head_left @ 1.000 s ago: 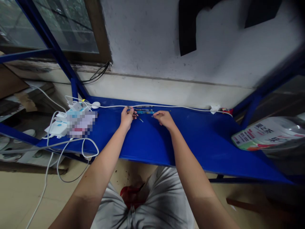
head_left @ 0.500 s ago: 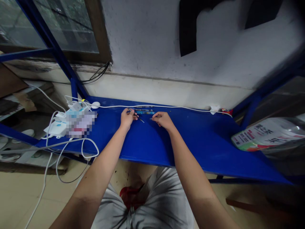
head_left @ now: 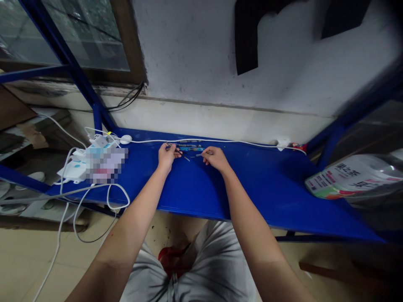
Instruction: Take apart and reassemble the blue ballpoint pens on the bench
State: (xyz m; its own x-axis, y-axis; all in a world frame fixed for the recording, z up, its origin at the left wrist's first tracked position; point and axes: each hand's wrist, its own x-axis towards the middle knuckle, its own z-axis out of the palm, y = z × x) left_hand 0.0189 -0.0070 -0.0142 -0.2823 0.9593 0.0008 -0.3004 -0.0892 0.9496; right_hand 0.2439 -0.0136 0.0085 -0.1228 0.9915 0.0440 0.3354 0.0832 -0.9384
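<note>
My left hand [head_left: 166,157] is closed in a pinch on a thin, dark pen part [head_left: 178,152], which points right and slightly down. Across a small gap, my right hand [head_left: 214,158] pinches what looks like a slim pen refill [head_left: 197,155], its dark tip facing left. Several pens [head_left: 191,148], some with blue barrels, lie side by side just behind the hands. On the blue table [head_left: 195,188], between the hands, rests a short pale pen piece [head_left: 187,159]. Fingers cover part of both held things.
White power strips [head_left: 74,167] with plugs and looping cables crowd the left end. A white cable [head_left: 214,140] runs along the back edge by the wall. To the right lies a large labelled plastic bottle [head_left: 349,176]. Blue frame posts [head_left: 94,100] rise at both ends.
The refill in my right hand now shows farther out to the left. The short pale piece now lies apart from the left hand's dark part. Both hands have barely moved.
</note>
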